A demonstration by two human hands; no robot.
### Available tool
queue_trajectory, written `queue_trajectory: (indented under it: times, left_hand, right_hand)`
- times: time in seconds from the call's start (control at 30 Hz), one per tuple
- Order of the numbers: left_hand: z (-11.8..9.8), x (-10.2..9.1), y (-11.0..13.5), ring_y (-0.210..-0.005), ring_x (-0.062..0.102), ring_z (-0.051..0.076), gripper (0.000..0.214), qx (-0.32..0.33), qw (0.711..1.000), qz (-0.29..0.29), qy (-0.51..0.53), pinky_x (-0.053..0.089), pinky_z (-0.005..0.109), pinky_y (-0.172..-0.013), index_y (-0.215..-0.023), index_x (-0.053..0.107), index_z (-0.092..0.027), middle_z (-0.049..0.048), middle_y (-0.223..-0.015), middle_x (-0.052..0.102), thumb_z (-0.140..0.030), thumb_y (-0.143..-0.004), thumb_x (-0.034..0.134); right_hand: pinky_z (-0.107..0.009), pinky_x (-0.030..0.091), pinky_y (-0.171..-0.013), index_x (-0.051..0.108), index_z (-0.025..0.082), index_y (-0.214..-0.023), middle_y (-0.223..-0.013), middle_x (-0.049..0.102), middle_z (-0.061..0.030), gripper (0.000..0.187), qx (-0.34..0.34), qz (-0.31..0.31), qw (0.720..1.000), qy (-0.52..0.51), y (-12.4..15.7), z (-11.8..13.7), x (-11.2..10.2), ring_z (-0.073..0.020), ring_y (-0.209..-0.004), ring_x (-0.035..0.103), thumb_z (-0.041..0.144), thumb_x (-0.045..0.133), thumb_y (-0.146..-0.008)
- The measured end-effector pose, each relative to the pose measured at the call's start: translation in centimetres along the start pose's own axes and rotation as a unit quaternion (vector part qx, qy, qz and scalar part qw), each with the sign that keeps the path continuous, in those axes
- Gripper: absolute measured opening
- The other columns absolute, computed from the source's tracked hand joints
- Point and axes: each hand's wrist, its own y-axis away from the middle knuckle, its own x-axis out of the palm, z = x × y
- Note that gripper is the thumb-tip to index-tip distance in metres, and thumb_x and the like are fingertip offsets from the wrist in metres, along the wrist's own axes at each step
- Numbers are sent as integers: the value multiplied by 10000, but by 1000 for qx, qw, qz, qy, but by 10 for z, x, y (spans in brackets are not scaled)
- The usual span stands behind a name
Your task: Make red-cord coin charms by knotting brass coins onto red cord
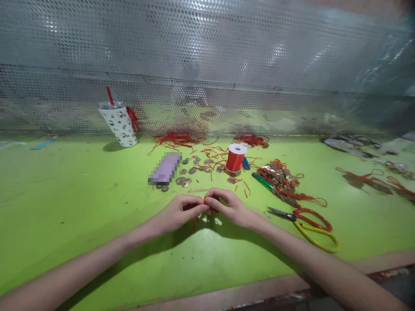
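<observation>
My left hand [180,211] and my right hand [228,206] meet fingertip to fingertip over the green table [81,203], both pinched on a short red cord [207,204]. Red strands hang below the fingers. Whatever else sits between the fingers is hidden. Beyond the hands stands a spool of red cord [235,157], with several loose coins [189,172] and red cord offcuts scattered around it.
Scissors [308,224] with red and yellow handles lie right of my right hand. A pile of coins strung on red cord [280,179] lies behind them. A patterned cup with a red straw [119,123] stands back left. A perforated metal screen [207,65] closes the back.
</observation>
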Motion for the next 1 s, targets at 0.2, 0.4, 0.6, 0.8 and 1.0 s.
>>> queue_trajectory:
  times: [0.2,0.4,0.6,0.8,1.0]
  left_hand:
    - [8,2,4,-491,385,99,390,-43,998,-52,16,277,250,-485,-743,693,-160,-46,-543,439,-504,-910,615]
    - [17,-7,0,-523,536,128,431,-52,991,-121,21,395,259,-522,-730,639,-174,17,-613,641,-556,-919,582]
    - [19,-9,-1,-593,564,143,378,-32,985,-169,8,413,254,-531,-821,702,-171,24,-686,660,-527,-905,606]
    - [18,-4,1,-470,402,97,436,-56,986,-151,39,315,230,-459,-710,571,-182,-50,-539,452,-560,-927,574]
    - [20,-7,1,-489,389,100,454,-41,987,-158,1,282,237,-475,-699,589,-177,-49,-542,447,-574,-918,581]
  right_hand:
    - [-288,416,-647,671,191,-922,-816,640,-10,288,49,-62,992,-100,-5,-14,-6,-138,-716,558,478,684,-927]
    - [-306,463,-685,734,199,-1029,-896,704,-41,311,74,-92,987,-111,-10,-23,-21,-149,-765,608,467,742,-872]
    - [-308,466,-673,753,158,-1060,-922,740,-69,310,105,-1,994,-44,-7,-23,-30,-153,-769,620,425,730,-904]
    - [-270,486,-672,623,160,-970,-917,742,-52,212,132,55,976,-163,-6,-13,-27,-124,-755,657,342,721,-924]
    - [-271,530,-716,582,160,-1188,-1032,777,-94,329,173,142,952,-210,-5,-7,-35,-127,-776,717,208,739,-904]
